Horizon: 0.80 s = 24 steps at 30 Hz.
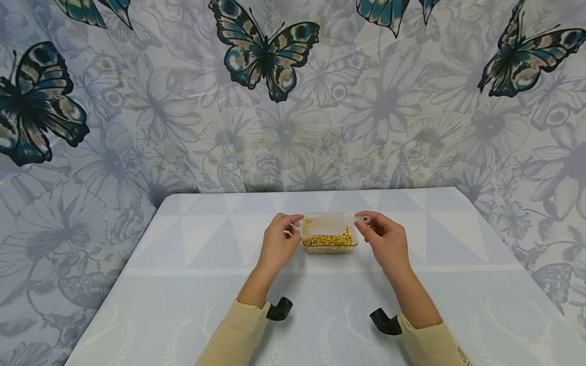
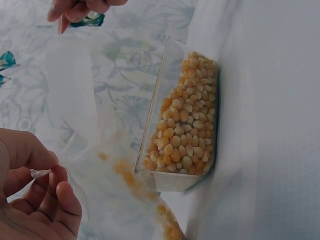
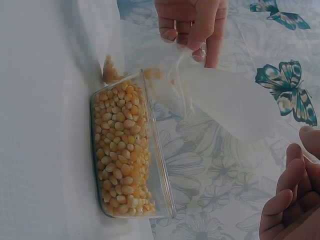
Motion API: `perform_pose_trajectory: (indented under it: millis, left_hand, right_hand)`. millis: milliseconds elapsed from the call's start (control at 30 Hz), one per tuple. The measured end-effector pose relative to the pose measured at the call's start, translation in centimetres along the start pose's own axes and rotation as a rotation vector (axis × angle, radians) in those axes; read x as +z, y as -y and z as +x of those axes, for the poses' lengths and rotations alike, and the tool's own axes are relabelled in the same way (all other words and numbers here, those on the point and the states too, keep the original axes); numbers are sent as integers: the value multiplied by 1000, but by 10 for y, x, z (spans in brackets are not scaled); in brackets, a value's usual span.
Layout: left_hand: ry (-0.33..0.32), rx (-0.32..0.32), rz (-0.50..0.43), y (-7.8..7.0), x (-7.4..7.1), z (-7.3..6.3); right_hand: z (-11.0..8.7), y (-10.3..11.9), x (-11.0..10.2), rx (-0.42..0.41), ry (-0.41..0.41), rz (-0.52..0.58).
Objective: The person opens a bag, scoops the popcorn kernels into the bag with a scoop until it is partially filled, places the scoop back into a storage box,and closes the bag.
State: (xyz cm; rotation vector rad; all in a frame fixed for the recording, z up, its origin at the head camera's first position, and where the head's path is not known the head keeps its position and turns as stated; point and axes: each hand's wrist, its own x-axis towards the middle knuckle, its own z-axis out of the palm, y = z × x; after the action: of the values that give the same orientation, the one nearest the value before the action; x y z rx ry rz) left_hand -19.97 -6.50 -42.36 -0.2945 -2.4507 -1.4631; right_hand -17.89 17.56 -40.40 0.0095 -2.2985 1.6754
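Note:
A clear rectangular glass container [image 3: 165, 175], partly filled with yellow corn kernels [image 1: 327, 240], stands on the table between both hands. My left hand [image 1: 280, 240] pinches the edge of a clear plastic bag [image 2: 117, 205] behind the container's left end. Kernels show inside the bag's lower part. With fingers and thumb, my right hand [image 1: 383, 241] holds the narrow handle of a white, translucent rice paddle [image 3: 230, 102]. The paddle lies level behind and above the container, its broad blade pointing left toward the bag's mouth. Whether the blade tip is inside the bag, I cannot tell.
The table [image 1: 329, 305] has a pale cloth with geometric and leaf patterns. Behind its far edge hangs a grey floral backdrop [image 1: 293, 137] with butterflies. Black wrist mounts [image 1: 280, 309] stick out from both sleeves.

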Motion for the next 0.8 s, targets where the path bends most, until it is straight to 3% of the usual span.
perform_pose_trajectory:
  millis: [367,800]
  left_hand:
    - [-28,-14,-26,0,-3,0]
    - [-123,-88,-113,-3,-10,3]
  right_hand:
    - [1,-2,0,10,-13,10]
    - [5,-1,-14,31,-44,163]
